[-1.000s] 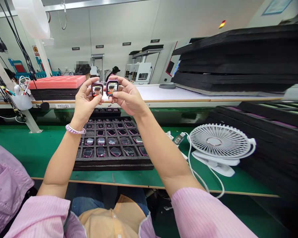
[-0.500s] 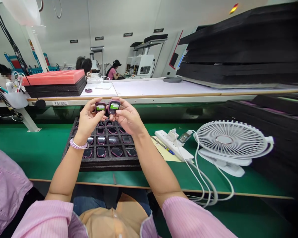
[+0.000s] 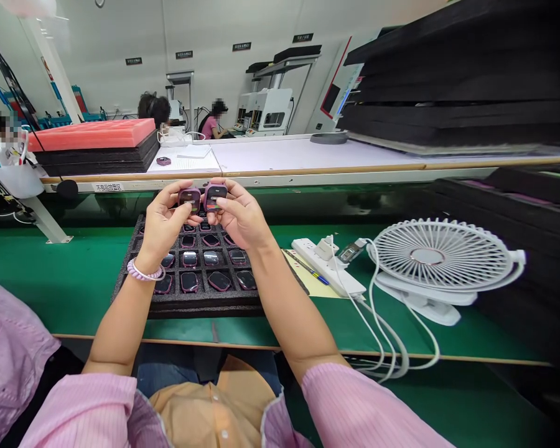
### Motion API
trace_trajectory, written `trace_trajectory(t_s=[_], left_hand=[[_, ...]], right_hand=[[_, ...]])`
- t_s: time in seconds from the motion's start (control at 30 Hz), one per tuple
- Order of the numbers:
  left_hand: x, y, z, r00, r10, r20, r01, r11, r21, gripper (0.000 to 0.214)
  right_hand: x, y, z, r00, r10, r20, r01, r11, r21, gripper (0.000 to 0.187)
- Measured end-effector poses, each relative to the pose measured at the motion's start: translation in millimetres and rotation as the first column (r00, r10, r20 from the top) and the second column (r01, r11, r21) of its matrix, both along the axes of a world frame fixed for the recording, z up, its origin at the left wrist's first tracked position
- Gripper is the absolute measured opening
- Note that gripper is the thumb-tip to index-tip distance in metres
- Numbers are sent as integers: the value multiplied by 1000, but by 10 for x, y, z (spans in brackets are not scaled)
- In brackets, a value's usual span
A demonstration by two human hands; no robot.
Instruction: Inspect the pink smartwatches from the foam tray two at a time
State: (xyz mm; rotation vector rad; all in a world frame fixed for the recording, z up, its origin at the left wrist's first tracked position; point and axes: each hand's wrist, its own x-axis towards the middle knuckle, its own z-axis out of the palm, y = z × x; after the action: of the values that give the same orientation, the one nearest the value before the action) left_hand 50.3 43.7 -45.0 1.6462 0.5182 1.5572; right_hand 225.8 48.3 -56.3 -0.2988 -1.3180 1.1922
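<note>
Two watches, head view. Left watch (image 3: 189,198) pinched in left hand (image 3: 161,221); right watch (image 3: 214,196) pinched in right hand (image 3: 240,218); held side by side over the 12 o'clock end of the foam tray (image 3: 200,308). Judged light, rigid, with slick and scratch-prone faces: hold by the side edges. Bench (image 3: 51,280) gives room at 9 o'clock; power strip (image 3: 329,274) and fan (image 3: 441,255) crowd 3 o'clock.

1. Left hand (image 3: 161,221): bare, with a bracelet (image 3: 144,272) of pale lilac beads at the wrist, just behind the fingers.
2. Right hand (image 3: 240,218): bare, as is the forearm behind it.
3. Left sleeve (image 3: 88,404) and right sleeve (image 3: 368,410): pink with fine stripes, ending far back from the fingers near the elbows.
4. Farthest from the fingers: an orange-tan garment (image 3: 214,398) with white edging, and blue jeans (image 3: 161,376).
</note>
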Motion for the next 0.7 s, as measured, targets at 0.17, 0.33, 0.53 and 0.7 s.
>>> trace_trajectory(t_s=[0.17, 0.33, 0.53, 0.7], left_hand=[[-16, -71, 29, 1000, -8, -2, 8, 1000, -10, 42], [-51, -187, 91, 1000, -23, -11, 23, 999, 23, 39], [-54, -237, 114, 1000, 16, -9, -15, 998, 63, 38], [-44, -222, 93, 1000, 12, -26, -10, 998, 55, 37]], right_hand=[[-18, -62, 34, 999, -41, 22, 40, 999, 2, 48], [1, -192, 100, 999, -18, 44, 17, 1000, 25, 46], [0, -265, 140, 994, -60, 86, 56, 997, 52, 48], [-22, -251, 121, 995, -56, 87, 55, 998, 21, 49]])
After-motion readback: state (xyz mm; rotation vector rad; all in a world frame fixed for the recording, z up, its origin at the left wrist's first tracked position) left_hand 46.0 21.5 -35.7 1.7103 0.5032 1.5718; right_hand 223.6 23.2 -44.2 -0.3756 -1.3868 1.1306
